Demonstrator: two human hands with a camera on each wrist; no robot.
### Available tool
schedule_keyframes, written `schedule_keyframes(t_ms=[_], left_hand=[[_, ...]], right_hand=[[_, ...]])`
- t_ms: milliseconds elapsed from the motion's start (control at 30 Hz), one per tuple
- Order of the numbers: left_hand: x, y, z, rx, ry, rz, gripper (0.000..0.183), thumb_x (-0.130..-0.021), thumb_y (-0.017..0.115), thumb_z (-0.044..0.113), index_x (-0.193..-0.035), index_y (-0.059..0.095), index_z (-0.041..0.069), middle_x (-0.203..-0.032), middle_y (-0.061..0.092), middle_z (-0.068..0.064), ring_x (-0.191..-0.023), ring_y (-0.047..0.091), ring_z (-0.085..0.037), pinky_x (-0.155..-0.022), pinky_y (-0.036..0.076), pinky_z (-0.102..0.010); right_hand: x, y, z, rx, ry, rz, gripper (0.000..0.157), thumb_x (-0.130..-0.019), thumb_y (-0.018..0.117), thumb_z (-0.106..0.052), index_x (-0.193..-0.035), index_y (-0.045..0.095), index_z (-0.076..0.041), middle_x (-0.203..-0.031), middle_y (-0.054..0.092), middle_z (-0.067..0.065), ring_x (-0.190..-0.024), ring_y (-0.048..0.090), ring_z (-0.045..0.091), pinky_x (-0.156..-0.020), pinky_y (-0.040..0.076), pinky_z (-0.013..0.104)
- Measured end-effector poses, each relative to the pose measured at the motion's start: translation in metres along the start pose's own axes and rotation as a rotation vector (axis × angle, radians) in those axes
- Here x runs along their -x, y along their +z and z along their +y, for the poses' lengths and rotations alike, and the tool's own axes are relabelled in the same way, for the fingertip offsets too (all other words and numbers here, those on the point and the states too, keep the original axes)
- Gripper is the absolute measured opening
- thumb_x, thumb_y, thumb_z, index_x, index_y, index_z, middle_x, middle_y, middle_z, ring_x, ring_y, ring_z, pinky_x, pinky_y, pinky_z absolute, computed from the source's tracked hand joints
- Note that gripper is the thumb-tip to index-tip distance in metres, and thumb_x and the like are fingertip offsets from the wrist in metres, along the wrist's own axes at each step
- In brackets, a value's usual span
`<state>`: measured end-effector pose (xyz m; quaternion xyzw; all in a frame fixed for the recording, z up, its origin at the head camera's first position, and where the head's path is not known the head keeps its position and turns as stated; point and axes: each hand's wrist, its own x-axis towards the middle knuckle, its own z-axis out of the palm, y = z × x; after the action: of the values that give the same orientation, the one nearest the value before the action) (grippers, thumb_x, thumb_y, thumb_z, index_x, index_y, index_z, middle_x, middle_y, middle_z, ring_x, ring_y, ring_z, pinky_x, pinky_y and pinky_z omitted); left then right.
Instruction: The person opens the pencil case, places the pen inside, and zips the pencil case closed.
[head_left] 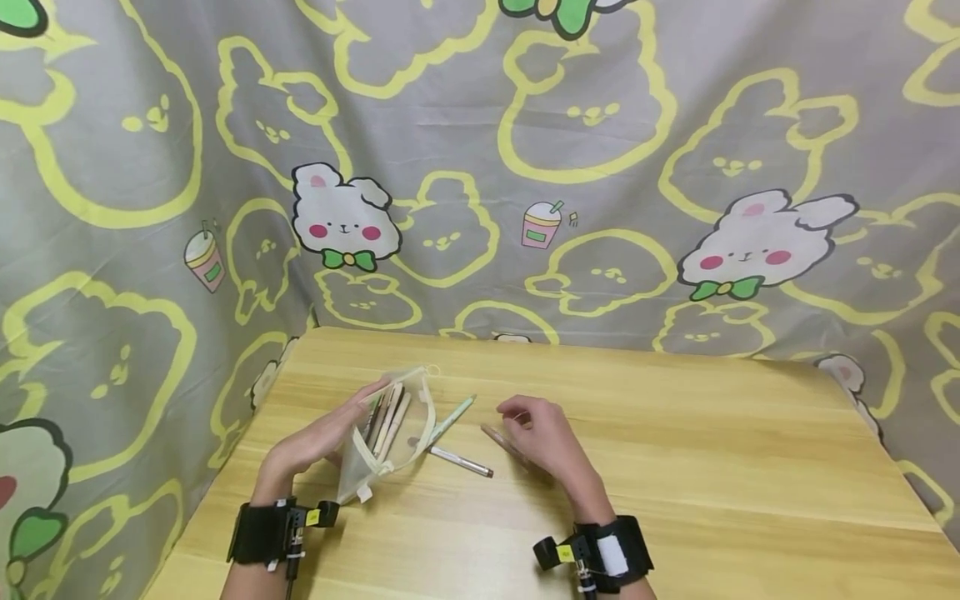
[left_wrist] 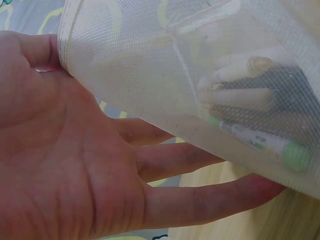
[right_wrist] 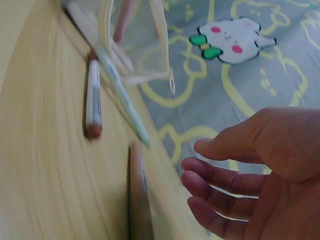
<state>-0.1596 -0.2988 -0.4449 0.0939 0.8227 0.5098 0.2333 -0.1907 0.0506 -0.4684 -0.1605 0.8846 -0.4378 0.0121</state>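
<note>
A translucent mesh zip pouch [head_left: 352,467] leans at the left with its mouth spread toward the right. Several pens [head_left: 392,421] stand inside it, one a marker with a green cap [left_wrist: 296,156]. My left hand [head_left: 318,437] supports the pouch from its far left side, its fingers straight and spread behind the mesh; the thumb tip is hidden at the pouch's edge. My right hand [head_left: 543,437] is empty, fingers loosely bent and apart from the thumb, over a brown pen [right_wrist: 141,195] on the table. A mint-green pen [head_left: 456,417] and a white pen with brown ends [head_left: 461,461] lie by the pouch mouth.
The wooden table [head_left: 712,467] reaches to a grey patterned curtain [head_left: 465,125] hanging along the back and left. A small zipper ring [head_left: 432,372] sticks out at the pouch's far corner. Black camera straps [head_left: 258,533] wrap both wrists.
</note>
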Motion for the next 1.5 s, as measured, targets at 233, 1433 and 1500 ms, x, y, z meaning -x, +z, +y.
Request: schedule_keyframes(t_ms=[233, 1433, 1500], left_hand=[[0.0, -0.001, -0.001, -0.007, -0.005, 0.005, 0.056, -0.113, 0.02, 0.041, -0.167, 0.008, 0.031, -0.172, -0.005, -0.012, -0.148, 0.007, -0.06, -0.075, 0.048, -0.081], [-0.001, -0.001, 0.001, -0.008, 0.001, 0.004, 0.057, -0.113, 0.019, 0.041, -0.167, 0.008, 0.027, -0.172, -0.006, -0.014, -0.147, 0.005, -0.061, -0.079, 0.039, -0.088], [0.0, 0.0, 0.001, -0.006, -0.004, 0.005, 0.057, -0.113, 0.019, 0.042, -0.167, 0.008, 0.027, -0.172, -0.006, -0.014, -0.147, 0.005, -0.061, -0.08, 0.038, -0.089]], right_hand=[[0.006, -0.021, 0.017, 0.05, 0.018, -0.128, 0.018, -0.096, 0.069, -0.002, -0.113, 0.074, -0.002, -0.099, 0.072, 0.005, -0.093, 0.069, 0.023, -0.085, 0.059, 0.043], [0.015, -0.004, 0.01, 0.243, 0.032, -0.219, 0.016, -0.083, 0.073, 0.004, -0.093, 0.071, -0.008, -0.07, 0.059, -0.004, -0.063, 0.051, 0.015, -0.057, 0.045, 0.03], [0.015, -0.004, 0.011, 0.238, 0.047, -0.217, 0.015, -0.084, 0.072, 0.003, -0.094, 0.071, -0.008, -0.072, 0.061, -0.003, -0.064, 0.052, 0.015, -0.058, 0.047, 0.031]])
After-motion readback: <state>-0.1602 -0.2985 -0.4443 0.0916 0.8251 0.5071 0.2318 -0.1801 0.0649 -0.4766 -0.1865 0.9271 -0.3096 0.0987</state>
